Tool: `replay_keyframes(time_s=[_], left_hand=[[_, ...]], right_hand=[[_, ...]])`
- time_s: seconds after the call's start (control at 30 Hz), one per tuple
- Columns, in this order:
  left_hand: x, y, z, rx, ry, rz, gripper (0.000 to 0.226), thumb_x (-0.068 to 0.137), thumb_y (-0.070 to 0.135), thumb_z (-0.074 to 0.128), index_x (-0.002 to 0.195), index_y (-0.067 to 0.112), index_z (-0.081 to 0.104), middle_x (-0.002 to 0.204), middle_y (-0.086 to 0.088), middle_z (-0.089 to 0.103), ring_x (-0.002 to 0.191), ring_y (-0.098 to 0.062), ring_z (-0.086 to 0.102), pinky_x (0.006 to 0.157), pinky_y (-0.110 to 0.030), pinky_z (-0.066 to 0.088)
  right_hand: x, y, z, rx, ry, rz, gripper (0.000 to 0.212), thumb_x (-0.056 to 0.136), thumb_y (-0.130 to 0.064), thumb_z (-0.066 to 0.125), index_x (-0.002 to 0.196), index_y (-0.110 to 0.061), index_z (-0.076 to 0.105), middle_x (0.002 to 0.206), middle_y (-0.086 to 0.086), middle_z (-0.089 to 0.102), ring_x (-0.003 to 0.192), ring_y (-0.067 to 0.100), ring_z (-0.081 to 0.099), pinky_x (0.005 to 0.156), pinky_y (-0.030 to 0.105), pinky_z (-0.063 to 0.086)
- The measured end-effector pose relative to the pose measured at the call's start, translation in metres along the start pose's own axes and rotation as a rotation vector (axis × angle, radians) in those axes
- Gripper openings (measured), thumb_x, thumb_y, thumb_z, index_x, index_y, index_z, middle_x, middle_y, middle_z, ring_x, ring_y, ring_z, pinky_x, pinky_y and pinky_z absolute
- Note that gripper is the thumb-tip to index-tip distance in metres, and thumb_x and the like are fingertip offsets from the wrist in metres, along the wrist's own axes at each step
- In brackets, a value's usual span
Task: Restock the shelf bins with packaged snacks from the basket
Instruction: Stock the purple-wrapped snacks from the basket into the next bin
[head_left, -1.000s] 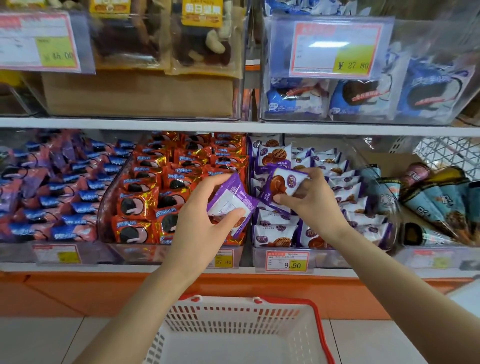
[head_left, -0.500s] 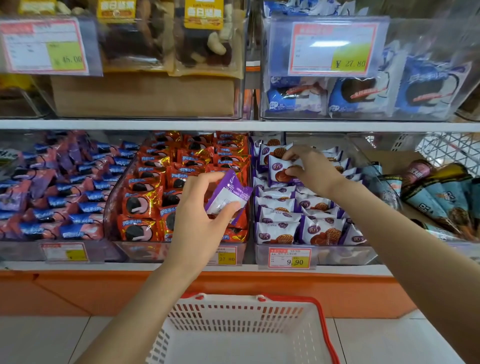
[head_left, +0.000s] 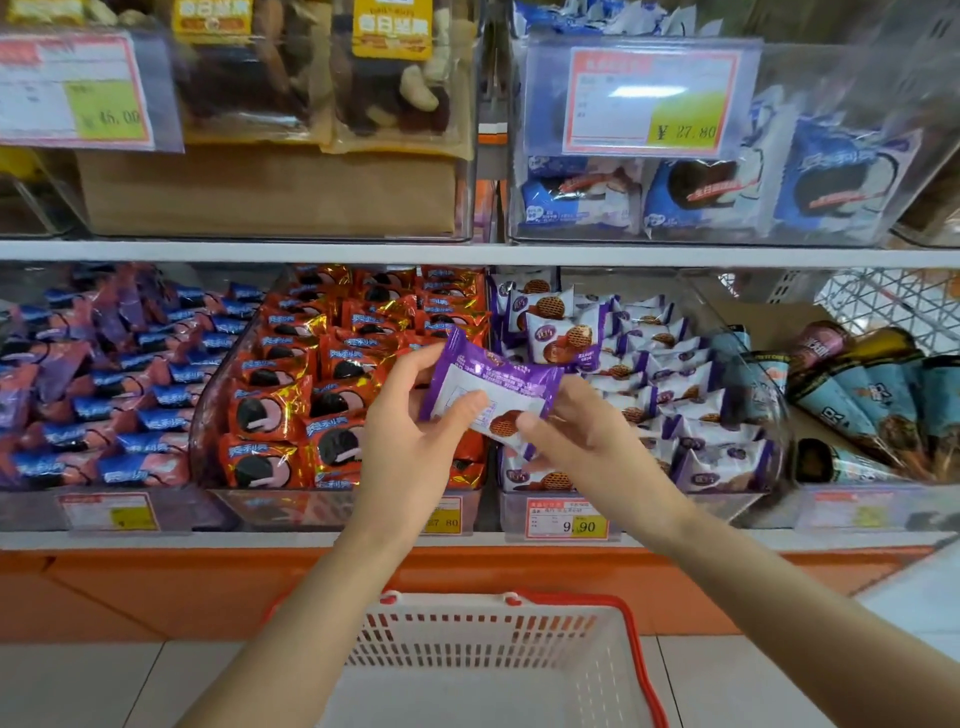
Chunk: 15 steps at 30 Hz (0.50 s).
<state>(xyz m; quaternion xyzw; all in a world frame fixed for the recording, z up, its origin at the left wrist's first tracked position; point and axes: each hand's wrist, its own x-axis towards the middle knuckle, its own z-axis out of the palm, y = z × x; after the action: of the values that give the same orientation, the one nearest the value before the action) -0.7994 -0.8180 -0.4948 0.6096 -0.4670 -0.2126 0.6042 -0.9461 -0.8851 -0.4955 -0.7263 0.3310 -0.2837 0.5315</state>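
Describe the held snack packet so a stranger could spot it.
On the lower shelf, find the clear bin behind the 9.90 price tag. In front of it, left hand and right hand pinch one purple-and-white packet, the only one held off the pile.

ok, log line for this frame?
left hand: holds purple snack pack | right hand: pinches same pack | purple-pack bin: behind pack | basket: below hands

I reach the waffle bin (head_left: 691, 508) only through its open top; the upper shelf board (head_left: 467, 254) caps that gap.
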Motion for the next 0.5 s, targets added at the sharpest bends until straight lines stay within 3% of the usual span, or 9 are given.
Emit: replay_keyframes(time_s=[0.1, 0.2, 0.3, 0.33, 0.4, 0.5], left_hand=[[-0.002, -0.004, 0.006, 0.024, 0.000, -0.020, 0.038, 0.087, 0.017, 0.065, 0.117, 0.034, 0.047, 0.113, 0.014, 0.058, 0.101, 0.007, 0.058, 0.077, -0.011, 0.049], [-0.004, -0.003, 0.011, 0.180, -0.040, -0.045, 0.055, 0.084, 0.039, 0.061, 0.135, 0.033, 0.041, 0.120, 0.016, 0.044, 0.115, 0.004, 0.048, 0.099, -0.021, 0.042], [-0.008, 0.008, 0.014, 0.042, -0.181, -0.134, 0.059, 0.086, 0.064, 0.039, 0.141, 0.044, 0.031, 0.126, 0.031, 0.040, 0.120, 0.022, 0.032, 0.110, -0.012, 0.022], [-0.010, 0.011, 0.014, -0.036, -0.219, -0.152, 0.058, 0.085, 0.070, 0.036, 0.139, 0.049, 0.030, 0.133, 0.032, 0.041, 0.125, 0.019, 0.031, 0.113, -0.016, 0.021], [-0.012, 0.017, 0.016, -0.141, -0.282, -0.164, 0.054, 0.080, 0.070, 0.043, 0.131, 0.053, 0.036, 0.134, 0.028, 0.049, 0.126, 0.009, 0.041, 0.106, -0.017, 0.033], [-0.012, 0.022, 0.018, -0.106, -0.268, -0.110, 0.037, 0.091, 0.036, 0.061, 0.125, 0.040, 0.050, 0.112, 0.020, 0.066, 0.104, 0.007, 0.059, 0.081, -0.005, 0.044]], right_hand=[[-0.002, 0.009, 0.000, 0.025, 0.126, -0.061, 0.022, 0.090, -0.015, 0.061, 0.112, -0.018, 0.055, 0.103, -0.007, 0.067, 0.084, 0.011, 0.066, 0.071, 0.028, 0.056], [-0.002, 0.014, -0.007, -0.189, 0.328, -0.229, 0.018, 0.088, -0.013, 0.064, 0.094, -0.027, 0.054, 0.094, -0.007, 0.062, 0.082, 0.008, 0.060, 0.069, 0.025, 0.053], [-0.007, 0.018, -0.010, -0.455, 0.384, -0.509, 0.027, 0.085, -0.007, 0.066, 0.096, -0.028, 0.052, 0.091, -0.015, 0.049, 0.076, 0.002, 0.050, 0.065, 0.017, 0.047], [-0.008, 0.019, -0.010, -0.532, 0.375, -0.580, 0.024, 0.085, -0.010, 0.063, 0.099, -0.026, 0.051, 0.091, -0.013, 0.045, 0.075, 0.002, 0.047, 0.064, 0.019, 0.047], [-0.008, 0.021, -0.011, -0.670, 0.363, -0.667, 0.019, 0.084, -0.017, 0.053, 0.102, -0.021, 0.049, 0.093, -0.009, 0.040, 0.073, 0.006, 0.044, 0.057, 0.026, 0.048], [-0.008, 0.024, -0.008, -0.822, 0.268, -0.740, 0.026, 0.084, -0.008, 0.057, 0.106, -0.017, 0.047, 0.102, -0.003, 0.041, 0.078, 0.009, 0.046, 0.056, 0.025, 0.049]])
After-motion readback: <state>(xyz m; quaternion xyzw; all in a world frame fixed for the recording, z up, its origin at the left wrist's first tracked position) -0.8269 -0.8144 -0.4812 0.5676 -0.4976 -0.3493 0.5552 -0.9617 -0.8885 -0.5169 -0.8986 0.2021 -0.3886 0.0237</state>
